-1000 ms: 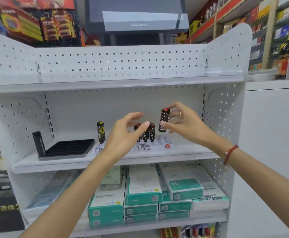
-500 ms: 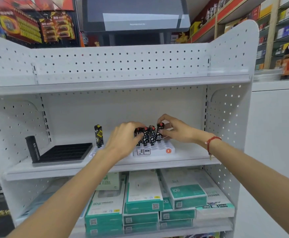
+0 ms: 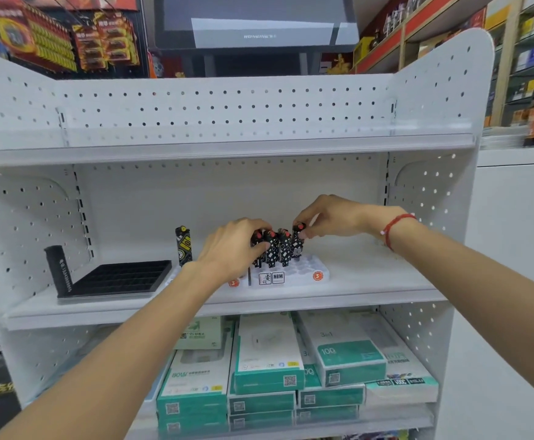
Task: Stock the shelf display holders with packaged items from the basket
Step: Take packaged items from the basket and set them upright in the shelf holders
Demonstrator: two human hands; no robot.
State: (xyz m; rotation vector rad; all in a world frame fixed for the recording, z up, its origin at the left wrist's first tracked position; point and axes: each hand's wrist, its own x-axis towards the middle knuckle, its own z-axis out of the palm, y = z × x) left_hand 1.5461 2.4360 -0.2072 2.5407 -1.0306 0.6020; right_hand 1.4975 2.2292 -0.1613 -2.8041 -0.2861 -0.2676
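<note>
Shelf (image 3: 370,274): lighter (image 3: 297,246) upright, R hand (image 3: 329,217)

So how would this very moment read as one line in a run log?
step: seating lighter in holder | right hand: pinches end lighter | left hand: grips lighter row | white holder: mostly unfilled

lighters (image 3: 278,249) in holder (image 3: 303,274) | tray (image 3: 116,277) left | boxes (image 3: 268,354) below
</note>
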